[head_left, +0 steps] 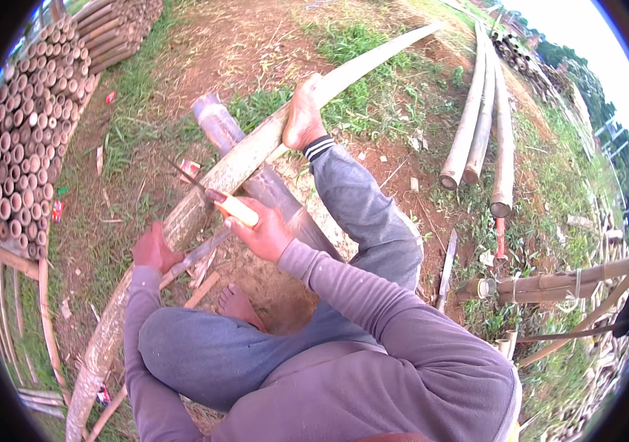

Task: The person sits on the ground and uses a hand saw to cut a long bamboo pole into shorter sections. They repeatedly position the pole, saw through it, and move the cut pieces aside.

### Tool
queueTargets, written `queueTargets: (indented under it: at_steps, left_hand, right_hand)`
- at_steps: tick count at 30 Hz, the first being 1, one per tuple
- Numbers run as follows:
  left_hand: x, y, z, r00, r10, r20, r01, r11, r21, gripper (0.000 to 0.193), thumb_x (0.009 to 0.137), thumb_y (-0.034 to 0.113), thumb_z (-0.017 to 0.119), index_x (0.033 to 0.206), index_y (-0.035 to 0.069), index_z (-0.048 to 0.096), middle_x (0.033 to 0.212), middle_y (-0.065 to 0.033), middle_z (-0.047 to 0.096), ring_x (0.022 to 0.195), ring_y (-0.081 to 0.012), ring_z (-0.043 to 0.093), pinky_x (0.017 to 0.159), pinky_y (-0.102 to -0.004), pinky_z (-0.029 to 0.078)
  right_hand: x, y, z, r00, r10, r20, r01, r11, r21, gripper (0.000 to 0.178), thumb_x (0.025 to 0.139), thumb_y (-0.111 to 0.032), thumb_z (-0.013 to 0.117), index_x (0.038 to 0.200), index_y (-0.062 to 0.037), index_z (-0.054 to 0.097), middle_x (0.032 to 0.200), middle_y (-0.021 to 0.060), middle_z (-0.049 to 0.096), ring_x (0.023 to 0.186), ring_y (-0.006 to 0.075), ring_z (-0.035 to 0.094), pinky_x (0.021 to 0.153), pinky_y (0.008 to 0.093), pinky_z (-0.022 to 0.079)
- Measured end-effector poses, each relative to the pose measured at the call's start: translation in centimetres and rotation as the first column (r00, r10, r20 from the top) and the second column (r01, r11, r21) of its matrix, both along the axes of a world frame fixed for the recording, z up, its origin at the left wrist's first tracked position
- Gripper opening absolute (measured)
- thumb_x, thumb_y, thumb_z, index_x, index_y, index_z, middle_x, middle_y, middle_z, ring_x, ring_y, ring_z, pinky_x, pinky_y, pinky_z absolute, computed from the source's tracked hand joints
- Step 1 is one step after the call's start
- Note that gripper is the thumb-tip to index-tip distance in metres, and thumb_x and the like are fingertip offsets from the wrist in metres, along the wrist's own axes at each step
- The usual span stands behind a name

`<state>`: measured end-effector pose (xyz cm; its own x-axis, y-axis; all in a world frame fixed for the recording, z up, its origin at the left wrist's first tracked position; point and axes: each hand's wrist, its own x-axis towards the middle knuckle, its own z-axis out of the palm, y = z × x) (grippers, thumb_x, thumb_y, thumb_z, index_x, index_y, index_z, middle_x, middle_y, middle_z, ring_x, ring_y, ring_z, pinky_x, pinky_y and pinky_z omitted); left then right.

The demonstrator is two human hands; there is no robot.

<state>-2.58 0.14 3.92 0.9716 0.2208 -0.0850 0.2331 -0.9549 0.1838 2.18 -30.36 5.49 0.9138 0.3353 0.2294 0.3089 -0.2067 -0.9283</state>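
Observation:
A long pale bamboo pole (241,158) runs slantwise from the lower left to the upper right. It lies across a thicker, darker bamboo log (285,195). My left hand (157,249) grips the pole on its near part, fingers partly hidden. My right hand (264,230) is closed round the pale orange handle of what looks like a hand saw (186,176). Its thin dark blade crosses above the pole and points to the upper left; its teeth are too small to make out. My bare foot (303,118) presses on the pole farther up.
Cut bamboo lengths (23,155) are stacked at the left. Several long bamboo poles (474,110) lie at the upper right. A machete-like blade (448,261) rests on the ground right of my leg, near an orange-handled tool (500,236). Tied bamboo (550,286) juts in from the right.

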Motion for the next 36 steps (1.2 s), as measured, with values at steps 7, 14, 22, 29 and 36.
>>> queueTargets:
  at_steps: [7, 14, 22, 29, 36]
  left_hand:
    - [0.5, -1.1, 0.5, 1.000, -0.014, -0.009, 0.014, 0.999, 0.029, 0.092, 0.058, 0.038, 0.100, 0.132, 0.005, 0.056, 0.120, -0.0237, 0.073, 0.111, -0.0453, 0.072, 0.095, -0.0529, 0.058]
    - [0.0, -0.6, 0.7, 1.000, 0.001, -0.013, 0.000, 1.000, 0.028, 0.094, 0.057, 0.040, 0.099, 0.133, 0.004, 0.057, 0.122, -0.0242, 0.073, 0.111, -0.0451, 0.072, 0.096, -0.0521, 0.059]
    - [0.0, -0.4, 0.6, 1.000, -0.005, -0.021, 0.005, 1.000, 0.010, 0.098, 0.056, 0.040, 0.099, 0.136, 0.002, 0.057, 0.125, -0.0253, 0.073, 0.112, -0.0455, 0.072, 0.097, -0.0526, 0.059]
    - [0.1, -0.3, 0.3, 0.999, -0.004, -0.047, 0.004, 1.000, 0.001, 0.101, 0.056, 0.040, 0.100, 0.138, 0.002, 0.055, 0.129, -0.0252, 0.071, 0.114, -0.0456, 0.071, 0.098, -0.0523, 0.058]
    - [0.2, -0.1, 0.2, 0.998, -0.009, -0.058, 0.010, 1.000, 0.011, 0.117, 0.054, 0.046, 0.103, 0.149, 0.002, 0.050, 0.133, -0.0255, 0.070, 0.118, -0.0448, 0.071, 0.101, -0.0510, 0.058]
  right_hand:
    - [-1.2, -1.2, 0.0, 0.999, -0.038, -0.021, 0.037, 0.999, -0.029, 0.060, 0.098, -0.040, 0.077, 0.143, -0.0038, 0.060, 0.109, 0.0264, 0.076, 0.106, 0.0458, 0.074, 0.092, 0.0498, 0.058]
    - [-1.4, -1.1, 0.4, 0.999, -0.020, -0.027, 0.017, 0.995, -0.096, 0.059, 0.099, -0.037, 0.077, 0.145, -0.0032, 0.059, 0.114, 0.0234, 0.077, 0.109, 0.0395, 0.076, 0.095, 0.0454, 0.058]
    - [-1.1, -0.9, -0.4, 1.000, -0.013, -0.024, 0.011, 0.996, -0.085, 0.058, 0.100, -0.034, 0.077, 0.145, -0.0023, 0.059, 0.117, 0.0206, 0.077, 0.110, 0.0337, 0.077, 0.097, 0.0424, 0.059]
    - [-1.3, -1.1, 0.3, 0.998, -0.012, -0.056, 0.006, 0.995, -0.102, 0.058, 0.100, -0.035, 0.077, 0.145, -0.0018, 0.059, 0.118, 0.0209, 0.077, 0.111, 0.0342, 0.077, 0.097, 0.0427, 0.059]
    - [-1.2, -1.0, -0.2, 0.999, -0.032, -0.017, 0.030, 0.994, -0.102, 0.056, 0.100, -0.035, 0.077, 0.143, -0.0035, 0.061, 0.117, 0.0208, 0.077, 0.111, 0.0345, 0.077, 0.097, 0.0424, 0.059]
